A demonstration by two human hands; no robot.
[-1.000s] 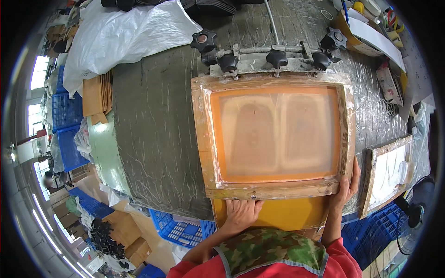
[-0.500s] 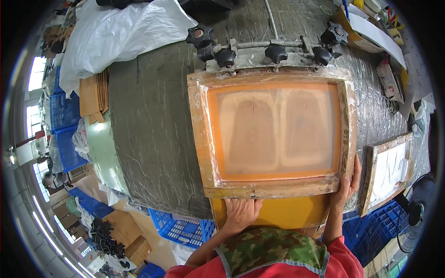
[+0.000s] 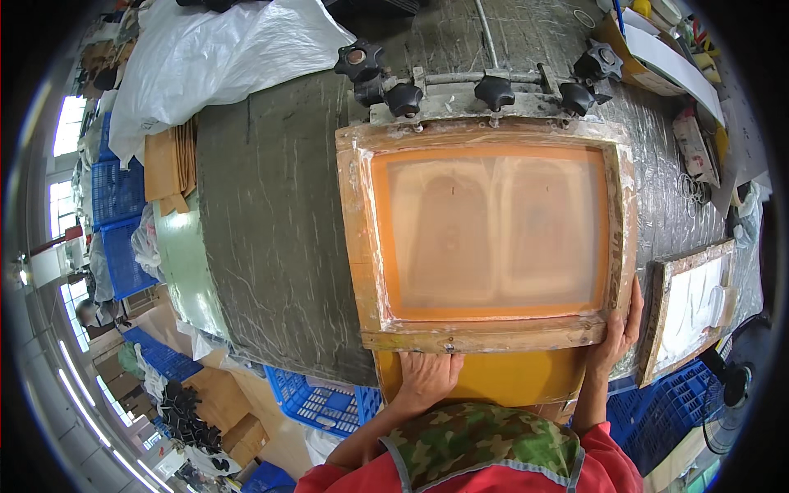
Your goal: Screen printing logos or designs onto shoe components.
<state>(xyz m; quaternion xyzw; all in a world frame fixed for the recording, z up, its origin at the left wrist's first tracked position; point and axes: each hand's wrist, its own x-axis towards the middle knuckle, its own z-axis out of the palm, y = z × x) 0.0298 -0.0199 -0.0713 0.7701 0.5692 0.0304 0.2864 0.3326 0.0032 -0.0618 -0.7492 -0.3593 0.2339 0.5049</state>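
Wooden frame (image 3: 485,338) near the middle of the counter (image 3: 271,230), straight ahead of the person, with pale mesh (image 3: 493,246) stretched across it inside an orange border (image 3: 493,313). Two rounded, darker shapes showing side by side through the mesh. Below the near rail, partly covered by it, a yellow board (image 3: 518,378); cannot tell whether frame and board touch.

Left hand (image 3: 427,378) at the near rail, left of its middle, over the yellow board: fingers close together, thumb toward the right, fingertips hidden beneath the wood. Cannot tell whether clamped there or only resting. Right hand (image 3: 612,341) clamped on the near right corner of the frame, thumb over the wood, fingers stretched along the outer side.

Along the far rail, a pale clamp bar (image 3: 460,107) with black star-shaped knobs (image 3: 494,94), closing off that side; behind it, a thin metal rod (image 3: 485,33) running away from the frame. To the right, well clear of the right hand, a smaller wooden frame (image 3: 657,320) around a white surface. Farther up on that side, a coil of pale cord (image 3: 693,191) and an open cardboard box (image 3: 629,66) with clutter. Far left, a white plastic sheet (image 3: 222,66) spread near a stack of brown paper (image 3: 171,168). Off the counter, a blue basket (image 3: 320,407) beside the left forearm, a black fan (image 3: 733,382) at the lower right, and blue crates (image 3: 115,193) at the far left
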